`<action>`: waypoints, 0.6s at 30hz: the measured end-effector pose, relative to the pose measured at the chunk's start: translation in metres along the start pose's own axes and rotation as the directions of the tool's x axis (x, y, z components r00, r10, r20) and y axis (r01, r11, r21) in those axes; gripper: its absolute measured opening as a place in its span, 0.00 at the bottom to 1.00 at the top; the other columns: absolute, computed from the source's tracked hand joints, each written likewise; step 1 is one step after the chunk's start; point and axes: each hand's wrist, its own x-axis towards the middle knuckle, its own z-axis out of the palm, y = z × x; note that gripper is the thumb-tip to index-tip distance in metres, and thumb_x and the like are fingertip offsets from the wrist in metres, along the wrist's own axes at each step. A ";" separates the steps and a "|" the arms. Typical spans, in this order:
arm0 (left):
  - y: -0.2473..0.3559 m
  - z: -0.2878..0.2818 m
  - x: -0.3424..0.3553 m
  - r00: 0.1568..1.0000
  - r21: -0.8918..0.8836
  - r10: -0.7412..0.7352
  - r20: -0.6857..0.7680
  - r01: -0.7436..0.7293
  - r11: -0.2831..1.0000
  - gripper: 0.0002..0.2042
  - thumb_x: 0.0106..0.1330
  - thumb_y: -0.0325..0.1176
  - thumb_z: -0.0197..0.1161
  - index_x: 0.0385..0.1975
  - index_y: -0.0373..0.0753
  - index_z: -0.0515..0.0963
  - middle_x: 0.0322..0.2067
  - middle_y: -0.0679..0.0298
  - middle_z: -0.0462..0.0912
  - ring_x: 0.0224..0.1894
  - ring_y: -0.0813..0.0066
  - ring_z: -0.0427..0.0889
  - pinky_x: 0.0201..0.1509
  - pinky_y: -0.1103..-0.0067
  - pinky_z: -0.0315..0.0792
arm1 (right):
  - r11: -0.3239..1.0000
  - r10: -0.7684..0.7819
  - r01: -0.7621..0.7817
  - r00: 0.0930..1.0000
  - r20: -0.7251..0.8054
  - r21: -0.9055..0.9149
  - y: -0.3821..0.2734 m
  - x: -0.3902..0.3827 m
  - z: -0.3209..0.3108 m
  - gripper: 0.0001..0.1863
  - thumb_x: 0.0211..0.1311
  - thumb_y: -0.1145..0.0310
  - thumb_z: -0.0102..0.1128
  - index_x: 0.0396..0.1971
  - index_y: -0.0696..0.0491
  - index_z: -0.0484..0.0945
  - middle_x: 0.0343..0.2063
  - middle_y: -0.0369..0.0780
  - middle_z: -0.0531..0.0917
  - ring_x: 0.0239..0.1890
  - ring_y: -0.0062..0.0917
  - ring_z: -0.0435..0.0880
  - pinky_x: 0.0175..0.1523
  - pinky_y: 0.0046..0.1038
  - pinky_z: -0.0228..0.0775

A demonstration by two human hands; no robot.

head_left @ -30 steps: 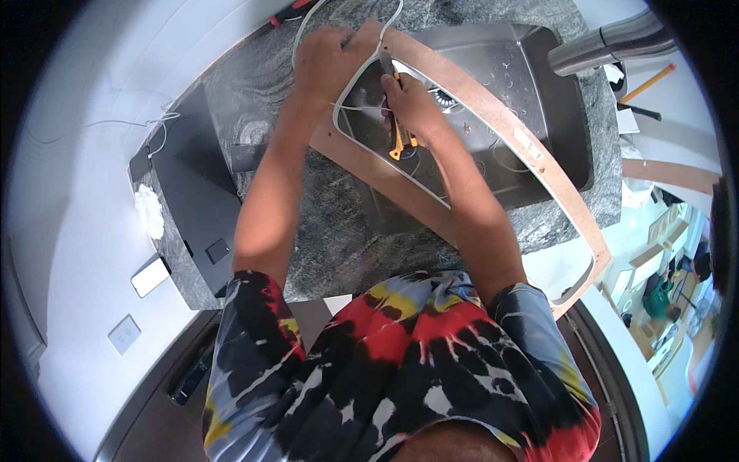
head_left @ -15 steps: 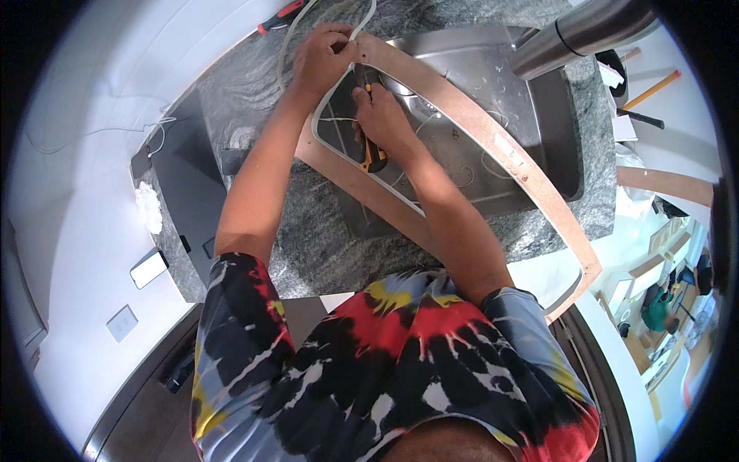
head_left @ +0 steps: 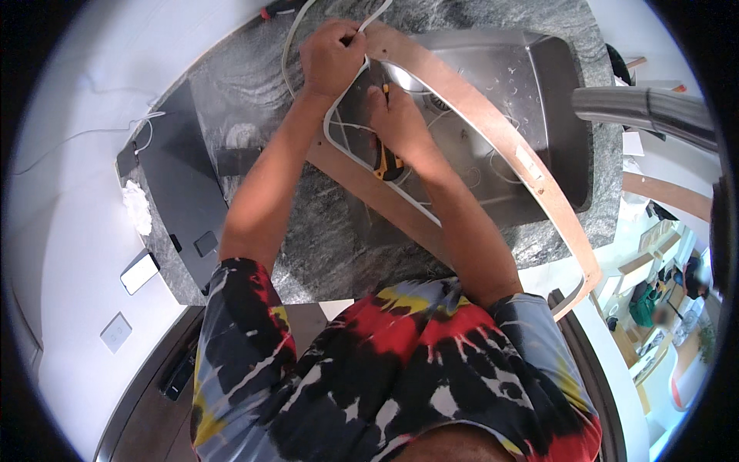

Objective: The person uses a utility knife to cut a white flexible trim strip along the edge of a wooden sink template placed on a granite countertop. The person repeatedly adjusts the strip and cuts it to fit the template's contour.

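Red, black and yellow dye on the person's shirt [head_left: 400, 346] nearest, forearms reaching away over the work. Right hand [head_left: 402, 127]: fingers wrapped round a black-and-yellow utility knife [head_left: 387, 163], handle end showing below the palm; blade tip not readable against the dark background. Farther up, left hand [head_left: 332, 60]: fist closed on a thin white strip [head_left: 373, 17] at the far-left corner of a brown wooden frame [head_left: 385, 202]. Frame lies slanted across counter and sink, its right end overhanging the counter edge; strip follows the inner edge, free length looping beyond the left fist. Handling, judged by eye: frame stiff, fairly light for its span but awkward, likely to pivot on the sink rim; best held at the broad corner or with two hands along opposite sides. Strip looks soft, bendable, apt to slip or twist; pinch close to the wood. Knife rigid, grip well back on the handle. Surface: grey veined stone counter [head_left: 315, 231], smooth, some glare; steel sink [head_left: 539, 100] under the frame, with scraps and curled pieces in it. Black slab [head_left: 173, 169] and crumpled white tissue [head_left: 137, 208] to the left; steel faucet [head_left: 647, 108] at right. Beyond: white wall [head_left: 69, 231], and at far right a room with a co-worker in green [head_left: 643, 304], details blurred.
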 end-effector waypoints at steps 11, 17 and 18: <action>0.004 -0.003 0.001 0.991 0.085 -0.137 0.005 0.136 0.987 0.04 0.59 0.26 0.67 0.28 0.32 0.84 0.34 0.49 0.86 0.35 0.50 0.86 0.39 0.64 0.77 | 0.999 -0.024 0.024 1.000 -0.001 0.049 0.002 0.005 0.003 0.24 0.77 0.55 0.50 0.39 0.67 0.75 0.33 0.63 0.83 0.44 0.61 0.84 0.51 0.52 0.75; -0.004 -0.004 0.007 0.986 -0.019 -0.165 0.018 0.166 0.986 0.07 0.58 0.31 0.71 0.31 0.35 0.88 0.35 0.58 0.90 0.35 0.62 0.89 0.42 0.74 0.81 | 0.979 -0.202 0.197 0.975 -0.092 -0.056 0.016 0.025 0.019 0.22 0.79 0.58 0.49 0.35 0.65 0.73 0.18 0.46 0.81 0.18 0.32 0.83 0.28 0.35 0.74; -0.007 -0.003 0.006 0.987 -0.032 -0.163 0.012 0.163 0.986 0.07 0.58 0.31 0.71 0.31 0.34 0.88 0.35 0.58 0.90 0.35 0.61 0.89 0.42 0.73 0.81 | 0.978 -0.205 0.202 0.975 -0.079 -0.043 0.021 0.028 0.020 0.22 0.79 0.57 0.49 0.35 0.65 0.73 0.19 0.47 0.81 0.18 0.32 0.83 0.28 0.36 0.75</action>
